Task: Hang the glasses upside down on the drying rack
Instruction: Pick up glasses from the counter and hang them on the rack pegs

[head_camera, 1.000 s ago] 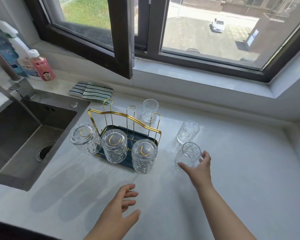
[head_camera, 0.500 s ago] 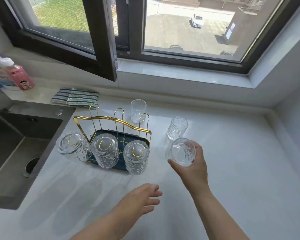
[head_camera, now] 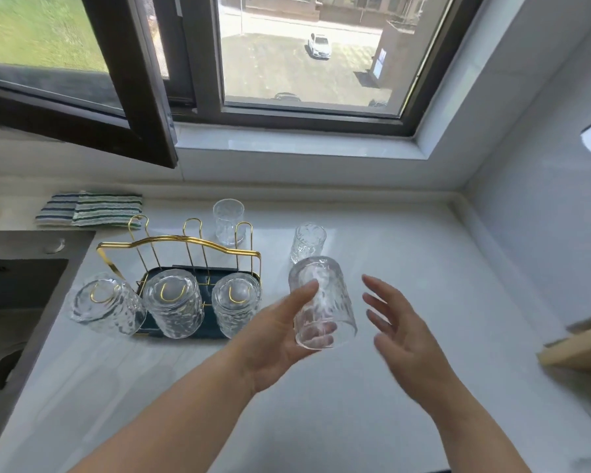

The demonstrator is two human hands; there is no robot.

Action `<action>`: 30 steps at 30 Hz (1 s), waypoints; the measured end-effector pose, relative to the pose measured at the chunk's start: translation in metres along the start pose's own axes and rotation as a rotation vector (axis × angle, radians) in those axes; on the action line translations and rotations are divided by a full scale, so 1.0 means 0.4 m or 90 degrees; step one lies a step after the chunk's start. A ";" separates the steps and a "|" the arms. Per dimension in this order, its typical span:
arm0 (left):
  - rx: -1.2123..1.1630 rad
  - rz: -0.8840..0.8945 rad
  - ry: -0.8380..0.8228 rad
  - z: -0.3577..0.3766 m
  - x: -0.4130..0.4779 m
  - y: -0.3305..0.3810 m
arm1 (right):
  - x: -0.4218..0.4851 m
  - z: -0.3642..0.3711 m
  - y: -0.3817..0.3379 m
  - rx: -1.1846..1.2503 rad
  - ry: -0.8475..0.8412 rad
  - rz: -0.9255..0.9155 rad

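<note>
A gold wire drying rack [head_camera: 181,240] with a dark blue tray stands on the white counter. Three textured glasses hang upside down on its near prongs: left [head_camera: 106,307], middle [head_camera: 173,305], right [head_camera: 236,307]. My left hand [head_camera: 280,339] holds a fourth textured glass [head_camera: 321,302] upside down above the counter, right of the rack. My right hand [head_camera: 403,329] is open just right of that glass, not touching it. Two more glasses stand upright on the counter: one behind the rack [head_camera: 228,221], one beyond the held glass [head_camera: 308,242].
A steel sink [head_camera: 21,295] lies at the left. Striped cloths [head_camera: 89,209] are folded behind the rack. An open dark window frame [head_camera: 140,97] juts over the counter's back. A wooden board [head_camera: 580,343] sits at the right edge.
The glass went from my right hand to my left and is now turned upside down. My right hand let go and opened. The view shifted right.
</note>
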State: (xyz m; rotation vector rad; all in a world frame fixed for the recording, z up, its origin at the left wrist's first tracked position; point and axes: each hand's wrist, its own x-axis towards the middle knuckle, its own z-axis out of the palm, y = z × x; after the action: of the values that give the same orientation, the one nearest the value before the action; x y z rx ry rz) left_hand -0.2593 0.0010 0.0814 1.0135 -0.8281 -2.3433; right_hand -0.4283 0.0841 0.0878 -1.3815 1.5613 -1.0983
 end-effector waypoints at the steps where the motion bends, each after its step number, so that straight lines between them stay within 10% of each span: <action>1: 0.057 0.052 0.018 0.005 -0.009 0.007 | 0.008 -0.006 -0.009 0.082 0.006 0.040; 11: 0.485 0.430 0.165 0.003 -0.090 0.034 | 0.130 0.046 -0.131 0.139 -0.122 -0.035; 19: 0.497 0.322 0.254 -0.078 -0.151 -0.084 | 0.359 0.118 -0.138 0.194 0.015 -0.085; 30: 0.569 0.202 0.321 -0.151 -0.154 -0.185 | 0.574 0.270 0.016 0.107 -0.157 0.015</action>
State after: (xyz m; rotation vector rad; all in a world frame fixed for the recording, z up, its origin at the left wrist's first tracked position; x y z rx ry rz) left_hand -0.1870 0.0706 0.0281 1.5644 -1.7017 -1.3143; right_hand -0.3570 -0.1558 0.0450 -1.3257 1.2768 -0.9797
